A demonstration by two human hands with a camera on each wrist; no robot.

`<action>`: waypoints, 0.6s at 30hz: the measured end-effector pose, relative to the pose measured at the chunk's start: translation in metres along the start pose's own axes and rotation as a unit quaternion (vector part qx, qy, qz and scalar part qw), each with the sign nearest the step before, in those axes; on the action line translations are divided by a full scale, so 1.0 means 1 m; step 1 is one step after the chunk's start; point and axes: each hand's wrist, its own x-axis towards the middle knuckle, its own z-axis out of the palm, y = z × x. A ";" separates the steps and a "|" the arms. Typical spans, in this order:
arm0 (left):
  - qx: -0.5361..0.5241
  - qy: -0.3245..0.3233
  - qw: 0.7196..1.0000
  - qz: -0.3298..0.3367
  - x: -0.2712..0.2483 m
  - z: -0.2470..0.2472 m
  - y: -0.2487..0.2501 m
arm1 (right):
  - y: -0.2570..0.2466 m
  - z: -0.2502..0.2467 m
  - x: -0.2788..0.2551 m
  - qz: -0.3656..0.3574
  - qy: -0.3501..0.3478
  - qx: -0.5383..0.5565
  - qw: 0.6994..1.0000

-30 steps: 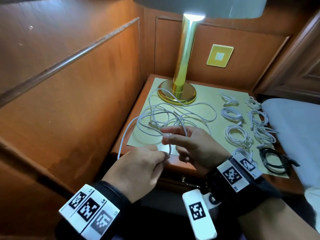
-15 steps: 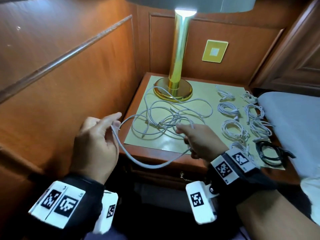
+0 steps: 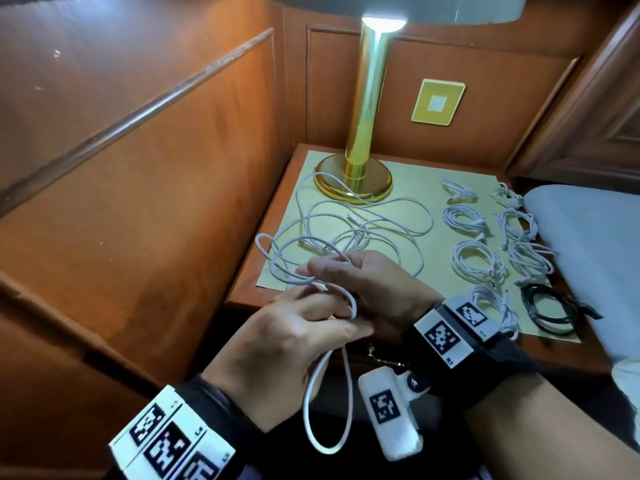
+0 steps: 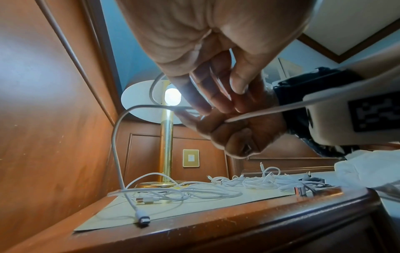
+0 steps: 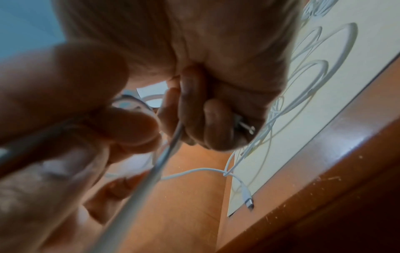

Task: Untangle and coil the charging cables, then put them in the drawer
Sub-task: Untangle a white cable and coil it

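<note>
**A:** Where is the cable, and who has hold of it?

**B:** Both hands meet just in front of the nightstand (image 3: 249, 299). The right hand (image 3: 367, 282) has its fingers curled around a white charging cable (image 3: 329, 382). The left hand (image 3: 291, 344) pinches the same cable, and a long loop hangs below it. The rest of the cable runs up into a loose white tangle (image 3: 363, 230) on the tabletop.

**B:** Several finished coils (image 3: 474, 261) lie in rows on the right, with one black coil (image 3: 550, 310) nearest the front edge.

**A:** What could go wrong from here?

**B:** In my judgement, a hard pull could tighten the tangle or drag it off the edge. One connector (image 4: 142, 220) lies right at the front of the mat, so it could snag. The slack could also slip from the hanging loop and undo the coil.

**A:** And the drawer?

**B:** A small metal pull (image 3: 377, 356) shows below the tabletop; the drawer looks closed.

**A:** Describe the surface and room.

**B:** The nightstand is glossy reddish wood under a pale yellow mat (image 3: 408, 174). A lit brass lamp (image 3: 363, 133) stands at the back. Wood panelling surrounds it, with a yellow switch plate (image 3: 438, 105). A pale bed edge (image 3: 588, 237) lies to the right.
</note>
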 end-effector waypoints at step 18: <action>-0.056 0.231 0.965 -0.113 -0.021 -0.043 0.114 | -0.046 0.017 -0.193 -0.075 0.081 -0.102 0.989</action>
